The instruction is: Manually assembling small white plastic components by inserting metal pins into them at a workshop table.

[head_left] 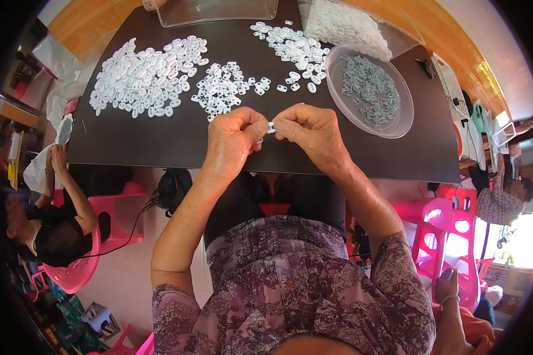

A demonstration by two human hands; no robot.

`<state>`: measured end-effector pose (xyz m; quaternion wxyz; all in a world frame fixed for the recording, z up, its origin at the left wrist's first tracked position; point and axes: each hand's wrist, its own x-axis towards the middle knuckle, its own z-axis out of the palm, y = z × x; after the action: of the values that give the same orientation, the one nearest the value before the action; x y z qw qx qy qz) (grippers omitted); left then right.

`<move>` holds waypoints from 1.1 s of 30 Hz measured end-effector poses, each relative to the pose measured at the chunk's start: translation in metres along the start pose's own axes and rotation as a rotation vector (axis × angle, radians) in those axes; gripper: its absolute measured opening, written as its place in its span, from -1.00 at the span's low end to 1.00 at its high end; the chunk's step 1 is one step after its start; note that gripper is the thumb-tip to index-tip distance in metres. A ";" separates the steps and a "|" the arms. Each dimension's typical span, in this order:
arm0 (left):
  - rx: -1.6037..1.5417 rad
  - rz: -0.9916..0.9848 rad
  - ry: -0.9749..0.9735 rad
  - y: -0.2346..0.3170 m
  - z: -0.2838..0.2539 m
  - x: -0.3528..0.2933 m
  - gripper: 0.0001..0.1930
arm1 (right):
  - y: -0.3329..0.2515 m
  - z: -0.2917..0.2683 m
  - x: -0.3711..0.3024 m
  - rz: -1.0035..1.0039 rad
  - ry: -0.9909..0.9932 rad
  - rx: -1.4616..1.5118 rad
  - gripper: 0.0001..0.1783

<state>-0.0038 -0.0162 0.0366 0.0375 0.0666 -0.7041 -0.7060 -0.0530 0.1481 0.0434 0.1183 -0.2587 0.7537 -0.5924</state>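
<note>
White ovals (142, 80) lie at left, then smaller pieces (222, 86). The left hand (234, 139) and right hand (311, 133) pinch one white piece (271, 126) together, seemingly a handling step calling for steady fingertips; table (160, 152) room lies nearward, the round tray's (405, 109) rim close at right.

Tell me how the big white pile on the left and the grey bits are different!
The white pile has flat ovals with holes; the grey bits look thin and sticklike. The white pile lies right on the table; the grey bits sit in a clear round tray. Both have many small pieces.
</note>
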 end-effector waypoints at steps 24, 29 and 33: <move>-0.150 -0.007 0.061 -0.012 -0.008 -0.005 -0.82 | 0.020 -0.020 0.031 -0.321 0.010 -0.753 -0.86; -0.187 -0.061 0.020 -0.012 -0.007 -0.001 -0.84 | -0.005 -0.021 0.031 0.167 -0.031 -0.216 -0.81; -0.188 -0.134 -0.039 -0.009 0.000 0.000 -0.86 | -0.012 -0.017 0.029 0.230 -0.134 -0.203 -0.80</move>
<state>-0.0038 -0.0163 0.0273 -0.0177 0.0960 -0.6293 -0.7710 -0.0827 0.1452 0.0629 0.2085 -0.2200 0.8249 -0.4772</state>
